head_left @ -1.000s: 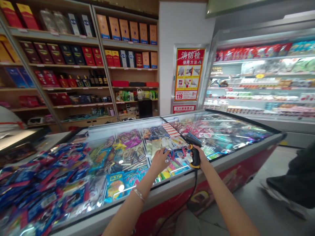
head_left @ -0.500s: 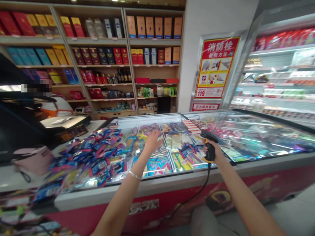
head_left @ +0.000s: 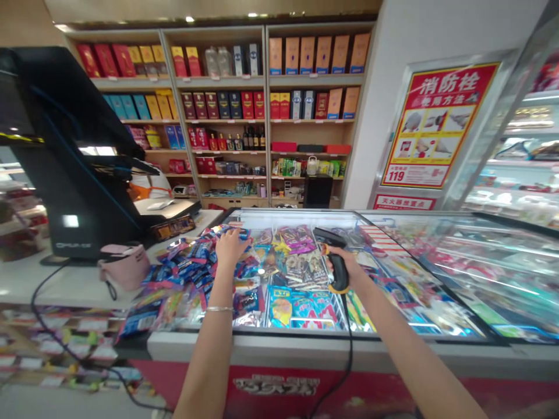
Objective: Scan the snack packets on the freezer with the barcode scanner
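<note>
Left hand: left of centre, fingers partly spread over the far end of the packets; I cannot tell whether it grips one.
Right hand: right of centre, closed around the handle of the scanner.
Scanner: right of centre, above the freezer, its head toward the left; the cable hangs down in front.
Packets: mostly blue, heaped left of centre over the freezer's left end.
Pink container: left of the heap, on the counter.
</note>
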Available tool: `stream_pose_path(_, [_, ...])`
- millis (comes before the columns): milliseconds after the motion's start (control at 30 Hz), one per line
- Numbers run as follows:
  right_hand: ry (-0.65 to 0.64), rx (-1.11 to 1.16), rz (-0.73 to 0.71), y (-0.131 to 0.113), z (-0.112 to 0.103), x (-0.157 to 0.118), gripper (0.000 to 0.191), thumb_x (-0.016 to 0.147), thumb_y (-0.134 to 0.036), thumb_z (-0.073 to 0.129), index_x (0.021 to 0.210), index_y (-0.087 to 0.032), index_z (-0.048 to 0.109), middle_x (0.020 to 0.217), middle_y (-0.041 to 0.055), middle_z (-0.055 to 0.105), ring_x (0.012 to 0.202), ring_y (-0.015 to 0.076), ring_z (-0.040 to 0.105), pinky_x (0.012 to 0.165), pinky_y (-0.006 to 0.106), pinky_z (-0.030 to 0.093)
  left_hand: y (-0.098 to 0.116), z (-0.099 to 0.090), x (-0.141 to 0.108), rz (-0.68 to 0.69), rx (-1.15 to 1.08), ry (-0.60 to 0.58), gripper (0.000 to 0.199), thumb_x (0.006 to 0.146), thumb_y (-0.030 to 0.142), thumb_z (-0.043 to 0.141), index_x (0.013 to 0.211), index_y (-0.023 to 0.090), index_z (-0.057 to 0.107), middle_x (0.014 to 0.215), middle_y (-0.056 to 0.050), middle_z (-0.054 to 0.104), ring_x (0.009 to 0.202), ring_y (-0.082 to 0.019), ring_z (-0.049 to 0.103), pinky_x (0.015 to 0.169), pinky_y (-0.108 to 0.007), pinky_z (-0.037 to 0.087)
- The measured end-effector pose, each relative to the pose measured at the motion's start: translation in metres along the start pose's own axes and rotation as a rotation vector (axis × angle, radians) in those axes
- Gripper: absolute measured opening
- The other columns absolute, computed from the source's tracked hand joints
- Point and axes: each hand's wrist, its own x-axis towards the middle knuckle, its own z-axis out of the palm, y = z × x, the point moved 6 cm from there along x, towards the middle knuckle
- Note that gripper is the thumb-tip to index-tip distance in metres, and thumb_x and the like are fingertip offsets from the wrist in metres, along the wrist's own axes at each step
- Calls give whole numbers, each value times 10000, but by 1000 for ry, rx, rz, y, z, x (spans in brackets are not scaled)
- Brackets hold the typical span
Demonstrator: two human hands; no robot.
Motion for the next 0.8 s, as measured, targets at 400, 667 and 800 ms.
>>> stream_pose_path(400, [-226,30,218,81,64,34,249,661,-387,724,713,-161,632,470,-8,546,401,95,463,387,204,369,-5,23,-18,-53,110,10,368,849,265,498,1191,158,580,1273,-196,512,1141,-376,485,888,-483,426])
stream_pose_path(667, [-262,34,202,85,67,22,278,661,-401,728,777,-169,628,514,-9,574,414,94,483,409,205,390,5,18,-7,-76,-648,216,250,869,212,330,914,159,571,1099,-144,583,1149,-274,509,1026,-464,386])
stream_pose_path(800, [-283,31,174,77,71,18,294,677,-424,711,788,-167,623,510,-11,577,405,95,491,398,203,379,19,41,-12,-304,-1493,49,251,866,282,320,979,210,531,1093,-85,632,1082,-245,588,907,-484,489])
